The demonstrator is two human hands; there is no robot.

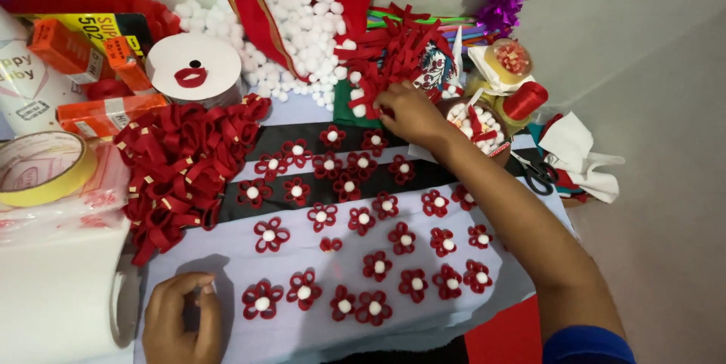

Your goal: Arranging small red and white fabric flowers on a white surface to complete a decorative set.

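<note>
My right hand (412,113) reaches far across the cloth, its fingertips buried in a heap of red ribbon loops (397,50); what it grips is hidden. My left hand (181,319) rests at the near left edge, fingers curled around a small white piece (207,287). Between them, several red ribbon flowers with white pom-pom centres (378,266) lie in rows on a pale lilac cloth (227,258) with black stripes. One small red piece without a white centre (330,244) lies among them.
A big pile of red ribbon loops (185,164) sits at the left and loose white pom-poms (302,24) at the back. Also around are a tape roll (41,167), orange boxes (106,111), a round white card (194,68), a red thread spool (524,99), scissors (538,173) and a white roll (60,296).
</note>
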